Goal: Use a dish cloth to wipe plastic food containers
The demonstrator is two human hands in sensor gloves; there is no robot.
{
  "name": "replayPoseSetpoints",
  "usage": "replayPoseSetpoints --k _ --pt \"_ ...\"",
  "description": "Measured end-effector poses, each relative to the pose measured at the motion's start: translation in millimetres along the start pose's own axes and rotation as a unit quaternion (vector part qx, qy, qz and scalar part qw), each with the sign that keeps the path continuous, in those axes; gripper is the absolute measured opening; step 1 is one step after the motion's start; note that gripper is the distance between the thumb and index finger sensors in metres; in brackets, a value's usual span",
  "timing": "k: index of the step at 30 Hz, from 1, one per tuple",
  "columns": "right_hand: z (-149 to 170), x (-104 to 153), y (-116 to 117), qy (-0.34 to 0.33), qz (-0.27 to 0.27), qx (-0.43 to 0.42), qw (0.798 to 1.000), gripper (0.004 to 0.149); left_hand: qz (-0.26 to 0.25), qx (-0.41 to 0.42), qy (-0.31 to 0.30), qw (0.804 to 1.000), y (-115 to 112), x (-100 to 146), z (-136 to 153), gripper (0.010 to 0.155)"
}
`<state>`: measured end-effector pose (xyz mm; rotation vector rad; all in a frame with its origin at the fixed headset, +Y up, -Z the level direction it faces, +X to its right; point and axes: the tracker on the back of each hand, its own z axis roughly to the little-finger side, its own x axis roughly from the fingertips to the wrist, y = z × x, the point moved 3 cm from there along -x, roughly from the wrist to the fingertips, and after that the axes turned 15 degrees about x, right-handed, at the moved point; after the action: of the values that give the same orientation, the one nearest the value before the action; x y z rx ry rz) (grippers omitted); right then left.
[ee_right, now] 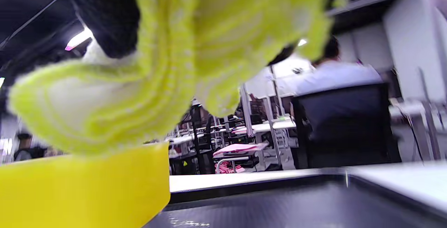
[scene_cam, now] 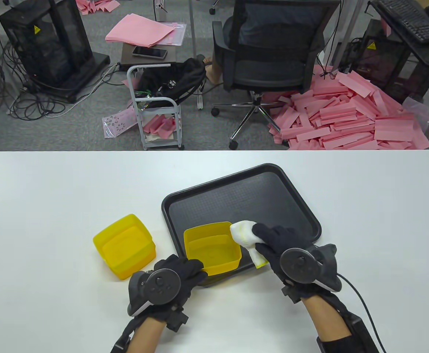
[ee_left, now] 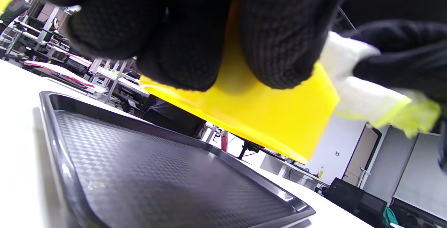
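Observation:
My left hand [scene_cam: 185,270] grips the near wall of a yellow plastic container [scene_cam: 211,250] and holds it above the black tray [scene_cam: 244,198]. The left wrist view shows the container [ee_left: 265,112] lifted off the tray [ee_left: 146,172], with my fingers [ee_left: 279,39] on its wall. My right hand [scene_cam: 273,239] holds a bunched white and yellow-green dish cloth [scene_cam: 245,237] against the container's right rim. The cloth fills the top of the right wrist view [ee_right: 146,81], just above the container [ee_right: 83,189]. A second yellow container [scene_cam: 124,246] stands on the table, left of the tray.
The white table [scene_cam: 52,191] spreads wide on the left and far sides. The tray's far half is bare. Beyond the table's far edge stand an office chair [scene_cam: 269,62], a small cart [scene_cam: 159,106] and a heap of pink foam strips [scene_cam: 347,117].

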<state>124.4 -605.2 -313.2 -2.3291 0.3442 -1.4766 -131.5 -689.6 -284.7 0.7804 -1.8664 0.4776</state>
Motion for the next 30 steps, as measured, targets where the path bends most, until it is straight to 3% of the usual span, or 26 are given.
replayPoseSetpoints --k 5,11,17,22,30 --pt "-54.5 -25.3 -19.8 -0.112 -0.013 0.142 0.983 0.046 0.0 0.002 -0.012 1.0 0.6 1.7 -5.9 0.04" --pt "-120.7 -29.1 1.8 -0.247 -0.078 0.283 0.924 0.044 0.014 -0.004 -0.028 0.999 -2.5 3.3 -12.5 0.04" --pt "-138.9 -38.7 12.8 -0.245 -0.108 0.232 0.935 0.048 0.024 0.011 -0.048 0.999 -6.3 4.5 -20.5 0.04" --pt "-135.9 -56.7 12.3 -0.21 -0.115 0.196 0.951 0.051 0.034 0.018 -0.063 0.997 -7.5 5.8 -26.1 0.039" --pt "-134.0 -75.5 20.3 -0.168 -0.101 0.234 0.952 0.051 0.022 0.004 -0.062 0.998 -5.5 7.8 -29.3 0.039"
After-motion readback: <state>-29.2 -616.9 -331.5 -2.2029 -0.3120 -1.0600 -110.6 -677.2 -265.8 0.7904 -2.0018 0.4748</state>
